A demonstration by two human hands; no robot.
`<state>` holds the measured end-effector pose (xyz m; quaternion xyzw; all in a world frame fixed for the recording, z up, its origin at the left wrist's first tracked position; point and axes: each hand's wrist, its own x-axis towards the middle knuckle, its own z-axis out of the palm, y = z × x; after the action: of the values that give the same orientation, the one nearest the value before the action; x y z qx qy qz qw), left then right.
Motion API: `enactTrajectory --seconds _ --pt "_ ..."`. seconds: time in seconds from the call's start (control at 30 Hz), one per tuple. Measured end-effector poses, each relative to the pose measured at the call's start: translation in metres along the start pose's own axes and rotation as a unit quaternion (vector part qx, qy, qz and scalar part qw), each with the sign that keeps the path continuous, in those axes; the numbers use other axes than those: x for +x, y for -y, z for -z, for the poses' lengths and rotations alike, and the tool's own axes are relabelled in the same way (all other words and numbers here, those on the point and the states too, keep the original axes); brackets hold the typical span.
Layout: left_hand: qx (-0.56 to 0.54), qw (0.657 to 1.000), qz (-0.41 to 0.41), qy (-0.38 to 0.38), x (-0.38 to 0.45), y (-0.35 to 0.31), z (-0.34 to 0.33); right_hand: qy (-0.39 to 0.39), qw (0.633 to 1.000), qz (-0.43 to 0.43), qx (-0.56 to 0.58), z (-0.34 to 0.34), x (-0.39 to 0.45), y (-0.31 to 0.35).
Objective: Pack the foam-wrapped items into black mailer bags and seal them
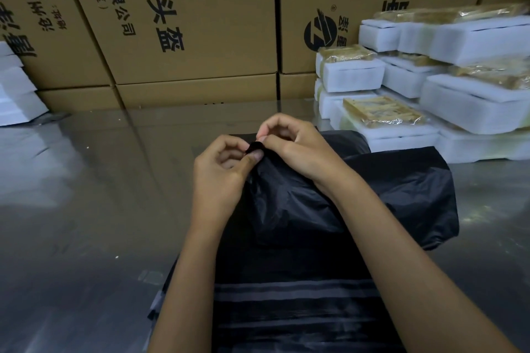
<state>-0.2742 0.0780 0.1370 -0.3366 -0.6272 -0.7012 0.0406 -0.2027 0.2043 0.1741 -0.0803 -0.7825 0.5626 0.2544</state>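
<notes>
Head view: the left hand (222, 169) and the right hand (292, 146) meet at the centre of the frame, each pinching between thumb and fingertips the same bunched corner of a black mailer bag (401, 195). This bag bulges on the shiny tabletop (86, 223), spreading toward 3 o'clock from the hands. Toward 6 o'clock, between the forearms, lies a flat stack of black bags (286, 309) with grey stripes. At 2 o'clock, foam-wrapped items (430, 80) are piled, white with yellowish film on top. Printed cardboard boxes (186, 23) stand along 12 o'clock, behind everything.
</notes>
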Motion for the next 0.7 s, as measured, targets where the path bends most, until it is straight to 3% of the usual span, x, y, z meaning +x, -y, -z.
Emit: enactTrajectory --seconds 0.3,0.53,0.7 --pt "-0.016 0.999 -0.028 0.027 0.000 -0.004 0.008 0.105 0.987 -0.099 -0.068 0.005 0.015 0.005" --pt "-0.001 0.998 -0.040 0.043 0.001 -0.003 0.011 0.198 0.976 -0.086 -0.015 0.013 0.021 0.003" --pt "0.003 0.999 -0.020 0.048 0.000 -0.004 0.010 0.221 0.972 -0.080 0.017 0.016 0.021 0.001"
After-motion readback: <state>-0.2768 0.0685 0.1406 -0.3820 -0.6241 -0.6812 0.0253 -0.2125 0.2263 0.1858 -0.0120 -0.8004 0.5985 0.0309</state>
